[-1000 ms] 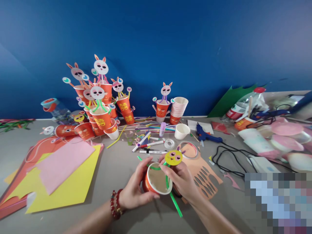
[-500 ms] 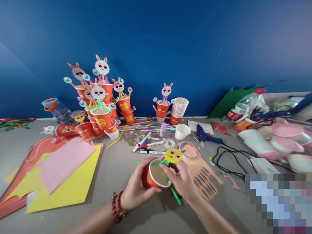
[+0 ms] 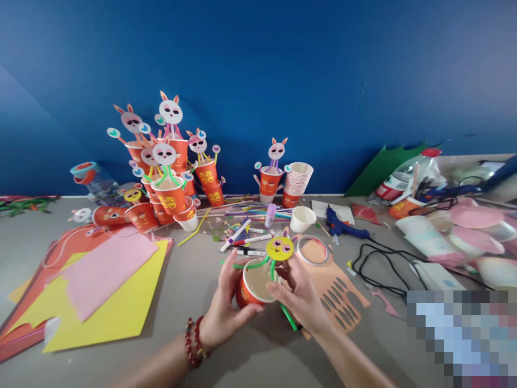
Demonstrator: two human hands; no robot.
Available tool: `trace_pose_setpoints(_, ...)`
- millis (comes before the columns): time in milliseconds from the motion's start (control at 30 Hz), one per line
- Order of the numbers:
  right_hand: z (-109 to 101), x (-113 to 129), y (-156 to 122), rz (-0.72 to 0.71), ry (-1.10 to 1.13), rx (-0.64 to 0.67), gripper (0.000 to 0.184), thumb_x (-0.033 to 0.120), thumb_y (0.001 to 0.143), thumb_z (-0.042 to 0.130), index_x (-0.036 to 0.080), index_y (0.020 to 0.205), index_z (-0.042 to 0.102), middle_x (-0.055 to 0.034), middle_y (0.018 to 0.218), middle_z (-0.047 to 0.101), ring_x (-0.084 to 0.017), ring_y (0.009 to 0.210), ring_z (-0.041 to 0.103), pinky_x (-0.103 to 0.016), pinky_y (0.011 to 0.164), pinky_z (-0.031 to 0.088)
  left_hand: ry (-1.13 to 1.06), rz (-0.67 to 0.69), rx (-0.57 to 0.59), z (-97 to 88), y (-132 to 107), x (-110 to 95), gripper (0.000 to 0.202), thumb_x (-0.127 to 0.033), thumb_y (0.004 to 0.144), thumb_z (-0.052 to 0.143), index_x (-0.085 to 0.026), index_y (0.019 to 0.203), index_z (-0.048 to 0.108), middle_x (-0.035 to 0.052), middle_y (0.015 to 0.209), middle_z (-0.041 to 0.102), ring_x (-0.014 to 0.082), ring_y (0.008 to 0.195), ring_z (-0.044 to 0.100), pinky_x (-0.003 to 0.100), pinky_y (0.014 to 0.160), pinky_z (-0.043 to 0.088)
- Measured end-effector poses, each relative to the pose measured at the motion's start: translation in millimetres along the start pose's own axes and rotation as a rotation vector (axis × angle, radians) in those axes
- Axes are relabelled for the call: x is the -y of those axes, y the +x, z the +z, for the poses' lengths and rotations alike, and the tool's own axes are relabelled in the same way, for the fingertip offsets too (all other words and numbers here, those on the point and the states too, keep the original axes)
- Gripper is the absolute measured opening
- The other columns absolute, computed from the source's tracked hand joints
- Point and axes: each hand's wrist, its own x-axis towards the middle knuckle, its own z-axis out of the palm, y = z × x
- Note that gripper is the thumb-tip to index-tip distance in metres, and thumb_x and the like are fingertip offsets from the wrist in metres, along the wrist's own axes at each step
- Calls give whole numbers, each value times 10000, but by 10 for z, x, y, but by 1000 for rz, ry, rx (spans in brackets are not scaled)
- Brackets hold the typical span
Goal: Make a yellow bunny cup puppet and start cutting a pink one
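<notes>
An orange-red paper cup (image 3: pixel 245 297) with a white rim is held low over the table, its closed beige end facing up toward me. My left hand (image 3: pixel 221 310) wraps its left side, the thumb at the front and the fingers partly hidden behind. On the right side, my right hand (image 3: pixel 304 297) grips the cup, its thumb over the rim. A round yellow paper animal face (image 3: pixel 280 248) with purple ears stands above the cup on green stems. One green strip (image 3: pixel 288 317) sticks out downward below my right thumb; another extends left behind the cup.
Decorated rabbit cups (image 3: pixel 168 196) stand stacked at the back left. Beyond my hands are markers (image 3: pixel 252 238), a white cup (image 3: pixel 302 219) and a tape roll (image 3: pixel 298 250). A blue glue gun (image 3: pixel 343 226) with black cord lies right. Yellow paper (image 3: pixel 121 302) lies left.
The yellow face has moved slightly left and up and now stands more upright over the cup. My right hand has shifted a little left with its thumb at the rim.
</notes>
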Motion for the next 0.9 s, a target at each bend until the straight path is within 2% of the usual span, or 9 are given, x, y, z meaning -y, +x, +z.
trace_pose_setpoints(100, 9, 54, -3, -11, -42, 99, 690, 447, 747, 832, 232, 1299, 478, -120, 1251, 623, -277, 1128, 629, -374, 956, 527, -24, -43, -70, -24, 1, 11, 991, -388, 850, 738, -338, 1563, 52, 160, 1479, 435, 331, 1361, 476, 512, 1120, 407)
trace_pose_setpoints(267, 15, 84, -2, 26, -111, 93, 539, 361, 820, 762, 239, 1261, 477, -111, 1248, 616, -252, 1111, 635, -372, 947, 532, -24, 16, -16, -32, 19, -31, 982, -342, 853, 737, -372, 1556, 51, 147, 1525, 357, 343, 1402, 415, 560, 1145, 355)
trace_pose_setpoints(400, -23, 99, 19, 47, -40, 71, 580, 427, 774, 795, 251, 1239, 496, -102, 1217, 624, -244, 1085, 647, -335, 896, 562, -181, 15, -80, -43, 70, -78, 972, -365, 837, 748, -421, 1541, 79, 147, 1586, 257, 361, 1379, 440, 552, 1064, 451)
trace_pose_setpoints(467, -42, 109, 36, 34, -30, 85, 603, 467, 756, 807, 241, 1230, 511, -107, 1208, 632, -245, 1072, 652, -329, 893, 560, -302, -24, -165, -79, 112, -71, 946, -436, 829, 738, -429, 1534, 107, 139, 1587, 270, 356, 1336, 491, 544, 1030, 481)
trace_pose_setpoints(567, -54, 123, 57, -16, -33, 106, 613, 507, 748, 811, 214, 1211, 537, -109, 1159, 649, -245, 1031, 664, -317, 881, 554, -471, -112, -243, -151, 172, -33, 793, -573, 884, 606, -402, 1528, 177, 129, 1535, 392, 333, 1302, 536, 549, 1034, 471)
trace_pose_setpoints(633, -50, 124, 63, -40, -41, 104, 603, 525, 750, 807, 206, 1193, 550, -106, 1122, 656, -244, 1006, 667, -307, 857, 556, -526, -176, -185, -180, 190, -16, 808, -658, 862, 574, -348, 1527, 237, 147, 1458, 498, 347, 1297, 544, 558, 1034, 466)
trace_pose_setpoints(700, -44, 112, 60, -41, -44, 99, 600, 546, 754, 798, 210, 1186, 553, -105, 1116, 656, -248, 1008, 664, -304, 842, 561, -515, -224, -75, -177, 180, -17, 909, -675, 771, 679, -299, 1511, 309, 161, 1397, 561, 372, 1284, 552, 559, 1039, 460)
trace_pose_setpoints(800, -49, 81, 50, -25, -99, 109, 615, 559, 746, 799, 209, 1190, 557, -112, 1147, 645, -263, 1045, 647, -327, 870, 552, -408, -293, 61, -138, 124, -28, 871, -508, 676, 851, -257, 1417, 470, 149, 1345, 608, 368, 1239, 584, 513, 1044, 461)
trace_pose_setpoints(900, -76, 80, 47, 1, -141, 117, 701, 569, 711, 820, 202, 1238, 540, -137, 1219, 613, -284, 1089, 623, -366, 908, 536, -316, -359, 79, -124, 64, -17, 681, -410, 728, 838, -213, 1319, 564, 140, 1285, 649, 335, 1187, 612, 459, 1018, 480)
